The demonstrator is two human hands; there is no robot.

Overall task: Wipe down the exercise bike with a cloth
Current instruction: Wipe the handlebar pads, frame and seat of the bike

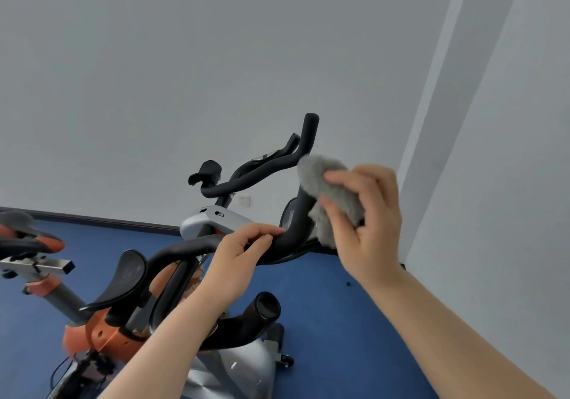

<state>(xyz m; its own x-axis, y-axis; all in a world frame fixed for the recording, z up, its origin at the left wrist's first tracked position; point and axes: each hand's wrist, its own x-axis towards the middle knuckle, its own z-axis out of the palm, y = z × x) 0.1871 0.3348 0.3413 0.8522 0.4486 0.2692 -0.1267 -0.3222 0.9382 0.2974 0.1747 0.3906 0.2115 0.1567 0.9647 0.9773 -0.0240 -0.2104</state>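
The grey cloth (331,201) is bunched in the right hand (367,216), fingers curled round it, and pressed against the upright horn of the black handlebar (296,223) of the exercise bike (216,364). That horn's long axis rises up and away from the person, so the wipe probably runs along it. The left hand (239,257) grips the bar just below, steadying it, nearer the saddle (123,278).

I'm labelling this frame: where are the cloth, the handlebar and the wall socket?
cloth (331,195): head view, grey fluffy middle.
handlebar (296,229): head view, black bend between the hands.
wall socket (244,200): head view, white faceplate.
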